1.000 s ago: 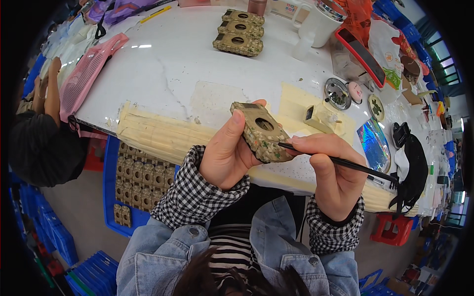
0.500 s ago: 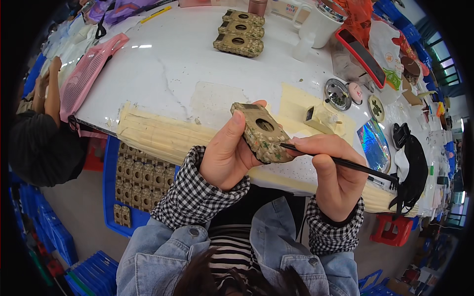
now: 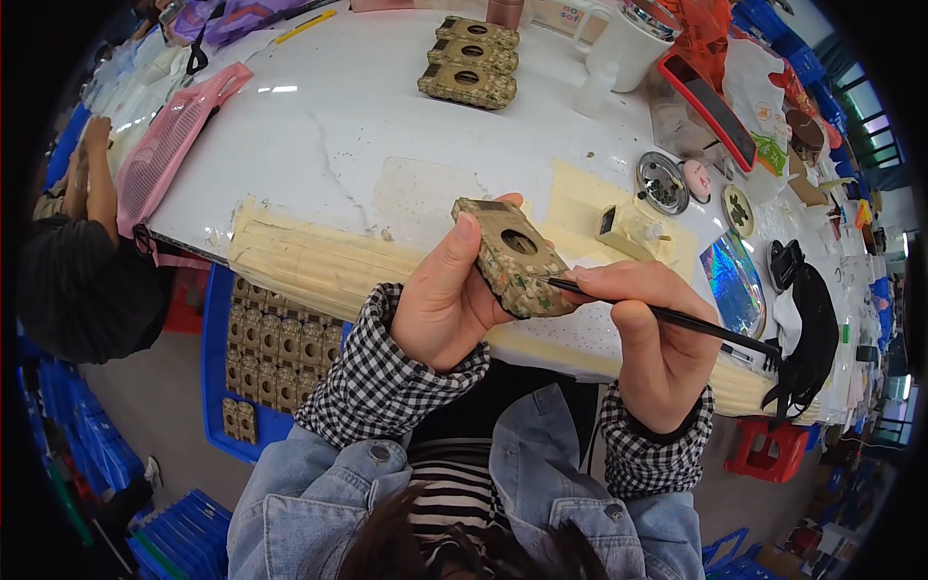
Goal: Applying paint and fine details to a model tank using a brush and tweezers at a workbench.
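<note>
My left hand (image 3: 442,290) holds a camouflage-patterned housing (image 3: 507,266), tilted, above the table's near edge. The housing has a large round hole in its flat upper face. My thumb lies along its left side, and the other fingers are behind and under it. In my right hand (image 3: 662,338), a thin black pointed tool (image 3: 691,324) is pinched like a pen. Its tip is at the housing's patterned lower side; I cannot tell whether it is a brush or tweezers. Several similar camouflage housings (image 3: 467,85) stand in a row at the far side of the table.
Below the table's left edge, a blue tray (image 3: 217,387) holds many housings. A small cream-coloured bottle (image 3: 630,232), a round metal dish (image 3: 662,182), a red-edged phone (image 3: 706,111) and a white mug (image 3: 623,43) stand right. Another person (image 3: 87,280) sits at left.
My hands and the housing stay nearly in place; the tool tip has shifted very slightly. At left, the other person's hands have moved a little.
</note>
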